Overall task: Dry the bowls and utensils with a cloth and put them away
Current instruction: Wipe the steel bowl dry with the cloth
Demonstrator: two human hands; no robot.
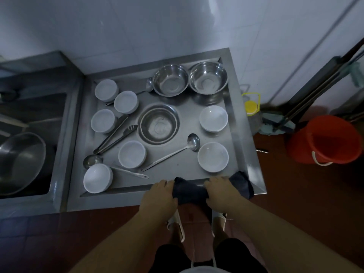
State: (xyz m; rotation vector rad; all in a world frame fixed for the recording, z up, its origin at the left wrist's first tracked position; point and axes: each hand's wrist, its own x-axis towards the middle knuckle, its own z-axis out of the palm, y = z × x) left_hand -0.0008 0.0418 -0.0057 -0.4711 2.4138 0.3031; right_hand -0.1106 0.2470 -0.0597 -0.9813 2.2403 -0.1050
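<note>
A dark cloth (190, 191) lies over the front rim of the steel draining table (239, 123). My left hand (160, 196) grips its left end and my right hand (221, 193) presses on its right part. Several white bowls stand on the table, one near my right hand (213, 157) and one at the front left corner (97, 178). Three steel bowls sit further back, the flattest in the middle (158, 124). A ladle (171, 152) lies diagonally in front of it. Tongs (115, 137) and another ladle (110, 164) lie at the left.
A sink (29, 123) with a large steel basin (19, 162) adjoins the table on the left. On the floor at the right stand a red bucket (323, 139), a yellow-capped bottle (251, 105) and mop handles. A white tiled wall is behind.
</note>
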